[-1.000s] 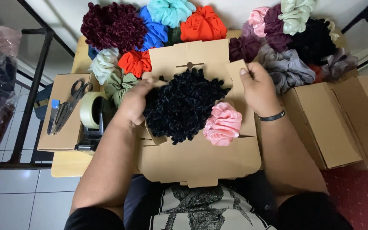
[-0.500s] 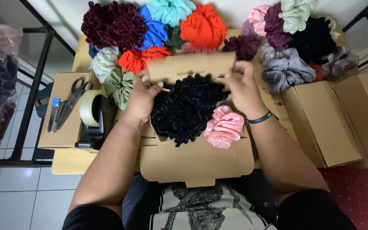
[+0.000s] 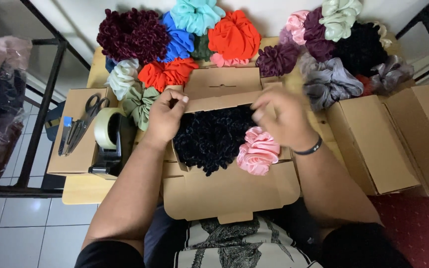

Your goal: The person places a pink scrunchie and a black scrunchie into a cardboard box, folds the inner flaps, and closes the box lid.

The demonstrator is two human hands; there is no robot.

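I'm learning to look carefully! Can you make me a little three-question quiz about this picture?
1. True or false: the pink scrunchie lies in the cardboard box.
2. What does the left hand touch? A) scissors B) box flap C) tape
3. Which dark thing fills most of the box?

Key: 1. True. 2. B, the box flap, which the right hand touches too. 3. The black scrunchie.
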